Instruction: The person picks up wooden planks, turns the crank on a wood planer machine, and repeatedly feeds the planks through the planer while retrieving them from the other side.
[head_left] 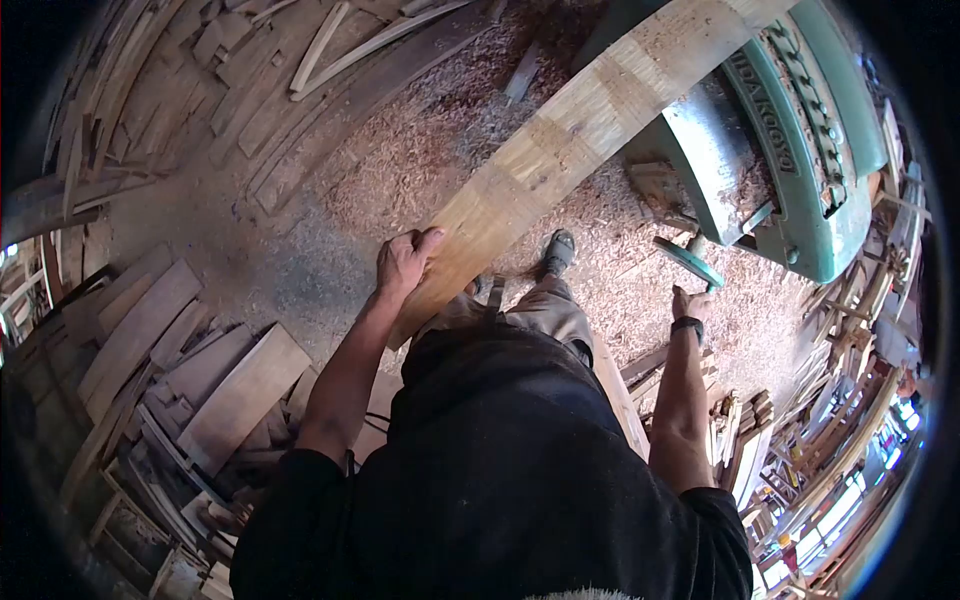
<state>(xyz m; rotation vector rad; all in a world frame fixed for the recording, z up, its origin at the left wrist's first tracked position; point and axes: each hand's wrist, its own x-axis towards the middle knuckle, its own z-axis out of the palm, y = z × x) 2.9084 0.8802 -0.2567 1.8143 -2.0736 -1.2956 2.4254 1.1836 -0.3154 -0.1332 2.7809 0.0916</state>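
A long, wide wooden plank (530,170) runs slantwise from beside my waist up to the green planer (815,225) at the upper right. My left hand (404,262) grips the plank's left edge near its close end, the thumb lying on the top face and the fingers partly hidden. Low on the planer's side sits a green handwheel (688,264), seen nearly edge-on. Closed around the handle at its near rim is my right hand (692,303), with a dark band on the wrist. The plank's far end passes out of the top of the view.
Wood shavings (400,180) cover the floor around my feet. Stacked boards (245,395) lean at the lower left, and offcuts (320,50) lie at the upper left. More timber (745,450) is piled along the right, close to my right arm.
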